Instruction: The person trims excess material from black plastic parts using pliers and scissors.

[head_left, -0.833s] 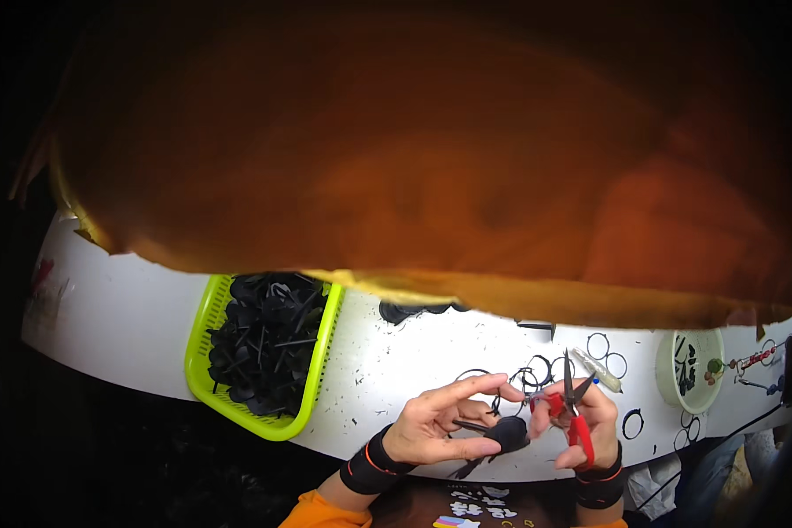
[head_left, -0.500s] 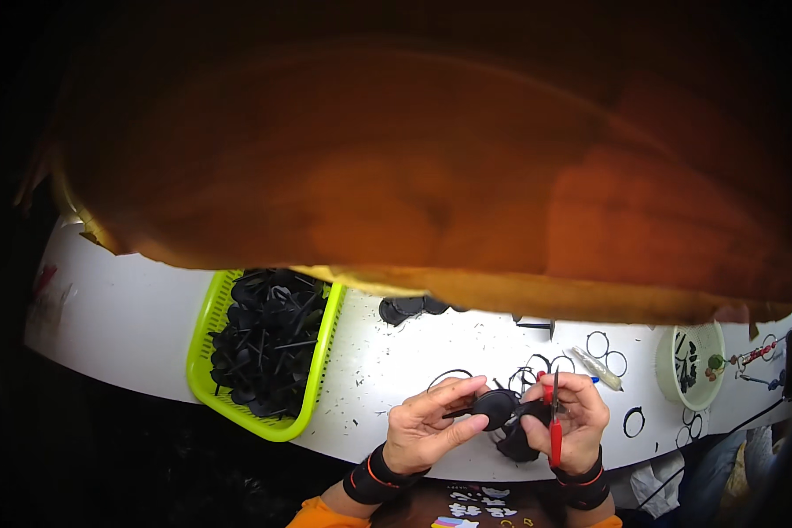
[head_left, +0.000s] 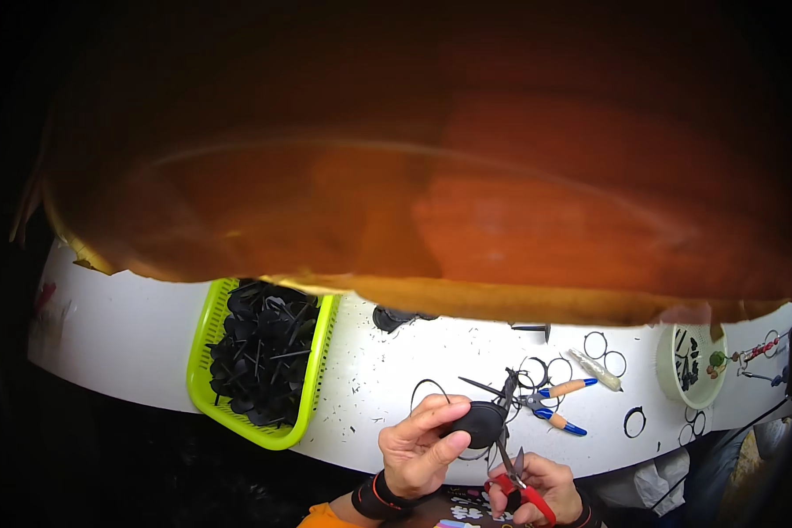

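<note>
The left hand (head_left: 422, 449) gripped a black part (head_left: 479, 422) – right hand (head_left: 537, 489) grasping red-handled scissors (head_left: 515, 475) (blades up) just beside it; best snipped close, steadily.

matt black rubbery part (head_left: 479, 422), glossy red-handled metal snips (head_left: 517, 480), smooth white table (head_left: 132, 343)

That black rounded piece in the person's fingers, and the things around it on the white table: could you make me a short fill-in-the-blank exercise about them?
1. The left hand pinches a rounded piece whose colour is ____.
2. The right hand grips snips with handles coloured ____.
3. The basket of black parts is lime ____.
4. The basket lies to the person's ____ of both hands, on the white table.

Missing words: black; red; green; left
</note>
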Available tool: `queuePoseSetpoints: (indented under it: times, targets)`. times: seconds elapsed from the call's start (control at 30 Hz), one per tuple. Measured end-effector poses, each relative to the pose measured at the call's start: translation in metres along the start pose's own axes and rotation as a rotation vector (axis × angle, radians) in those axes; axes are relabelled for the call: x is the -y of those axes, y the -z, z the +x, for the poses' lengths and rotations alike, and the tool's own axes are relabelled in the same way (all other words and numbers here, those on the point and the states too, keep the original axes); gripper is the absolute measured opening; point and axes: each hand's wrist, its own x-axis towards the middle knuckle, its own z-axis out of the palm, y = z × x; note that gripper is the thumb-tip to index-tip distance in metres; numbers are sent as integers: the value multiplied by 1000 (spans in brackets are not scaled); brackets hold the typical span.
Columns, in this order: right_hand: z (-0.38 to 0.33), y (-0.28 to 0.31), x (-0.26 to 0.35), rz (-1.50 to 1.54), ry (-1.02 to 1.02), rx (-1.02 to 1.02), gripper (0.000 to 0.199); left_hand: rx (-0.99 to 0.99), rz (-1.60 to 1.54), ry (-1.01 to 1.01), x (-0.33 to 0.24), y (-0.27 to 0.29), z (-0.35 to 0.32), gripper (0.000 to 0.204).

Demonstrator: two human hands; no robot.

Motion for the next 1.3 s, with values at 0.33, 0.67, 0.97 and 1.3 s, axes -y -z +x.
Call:
queuePoseSetpoints:
  times: [0.33, 0.67, 0.97, 1.3]
  targets:
    - [12, -3, 7, -2, 0, 11, 54, -41, -34, -59, 4, -13, -5, 29]
    - [6, -5, 5, -34, 38, 58, 59, -132, -67, -91, 5, -13, -10, 30]
    - [1, -2, 7, -59, 70, 146, 58, -142, -52, -181, 3, -21, -1, 28]
    - [7, 3, 4, 0, -36, 190, 53, -178, -96, -162, 3, -15, -1, 28]
